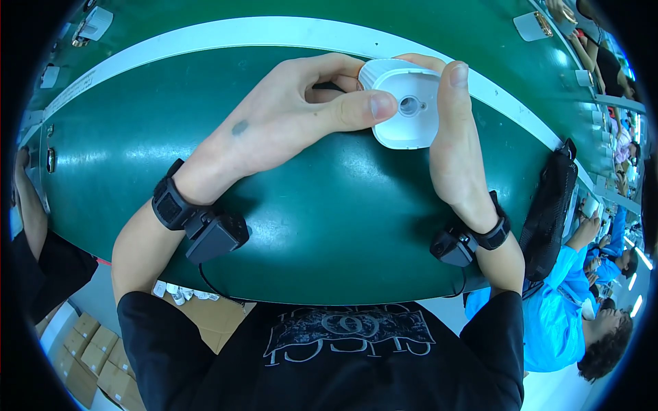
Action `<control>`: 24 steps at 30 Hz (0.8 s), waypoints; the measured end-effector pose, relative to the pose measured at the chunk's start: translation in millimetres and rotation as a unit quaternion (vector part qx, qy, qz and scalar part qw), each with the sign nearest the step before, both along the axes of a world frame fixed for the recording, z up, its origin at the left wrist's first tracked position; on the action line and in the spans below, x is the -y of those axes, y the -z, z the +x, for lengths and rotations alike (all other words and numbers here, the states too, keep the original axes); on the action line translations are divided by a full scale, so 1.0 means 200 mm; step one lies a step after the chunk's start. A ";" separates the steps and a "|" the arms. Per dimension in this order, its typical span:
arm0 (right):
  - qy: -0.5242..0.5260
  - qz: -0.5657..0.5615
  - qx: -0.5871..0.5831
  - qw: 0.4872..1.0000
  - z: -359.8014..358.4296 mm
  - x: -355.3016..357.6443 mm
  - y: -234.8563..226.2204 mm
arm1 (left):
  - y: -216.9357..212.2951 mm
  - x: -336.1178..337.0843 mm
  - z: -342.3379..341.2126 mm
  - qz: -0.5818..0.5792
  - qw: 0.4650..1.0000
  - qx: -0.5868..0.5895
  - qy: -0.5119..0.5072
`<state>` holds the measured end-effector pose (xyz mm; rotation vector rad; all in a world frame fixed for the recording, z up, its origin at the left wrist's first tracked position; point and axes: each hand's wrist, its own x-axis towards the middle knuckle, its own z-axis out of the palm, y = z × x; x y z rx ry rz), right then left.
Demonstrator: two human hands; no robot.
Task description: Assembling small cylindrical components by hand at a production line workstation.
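Both hands hold the white housing (404, 128) above the counter (329, 226), toward its far edge, where it overlaps the white rail (274, 32) in view. The left hand (291, 113) grips it, thumb over the rim, fingers curled outside. The right hand (454, 140) clasps the opposite side, fingers mostly hidden behind, probably to steady it with its hollow side visible.

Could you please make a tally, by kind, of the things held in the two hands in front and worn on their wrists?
White hollow housing, between the left hand and right hand: 1
Black wrist straps: 2
Black box-shaped devices: 2
Total: 5
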<state>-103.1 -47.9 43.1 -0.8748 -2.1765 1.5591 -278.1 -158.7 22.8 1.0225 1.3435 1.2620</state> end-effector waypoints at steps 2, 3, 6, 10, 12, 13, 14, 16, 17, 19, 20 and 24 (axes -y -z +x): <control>-0.007 0.001 0.022 1.000 0.02 0.00 0.00 | -0.01 0.01 0.01 -0.010 1.000 -0.003 0.004; -0.004 0.001 0.023 1.000 0.02 0.01 0.01 | -0.02 0.01 0.01 -0.020 1.000 -0.007 0.009; 0.003 0.003 0.021 1.000 0.04 0.03 0.01 | -0.05 0.03 0.02 -0.035 0.999 0.016 0.018; -0.004 -0.033 -0.014 0.999 0.05 0.02 0.00 | -0.08 0.03 0.02 -0.021 0.995 0.089 0.028; -0.036 0.073 -0.085 0.993 0.04 -0.02 0.03 | -0.05 0.02 0.01 0.024 0.991 0.129 0.024; -0.054 0.124 -0.121 0.983 0.03 -0.03 0.03 | -0.03 0.02 0.01 0.028 0.992 0.122 0.024; -0.054 0.127 -0.128 0.982 0.02 -0.04 0.03 | -0.01 0.02 0.00 0.064 0.996 0.057 0.014; -0.068 0.034 -0.115 0.990 0.03 -0.03 0.02 | 0.02 0.01 -0.01 0.138 0.988 -0.069 -0.002; -0.073 -0.012 -0.107 0.991 0.03 -0.03 0.01 | 0.02 0.01 -0.02 0.141 0.987 -0.072 0.002; -0.071 -0.028 -0.141 0.987 0.03 -0.03 0.05 | 0.01 0.00 -0.03 0.210 0.945 -0.250 0.026; -0.072 -0.047 -0.172 0.981 0.02 -0.03 0.07 | 0.01 0.00 -0.05 0.242 0.910 -0.336 0.037; -0.065 0.013 -0.200 0.978 0.03 -0.05 0.14 | 0.00 0.00 -0.06 0.198 0.921 -0.325 0.087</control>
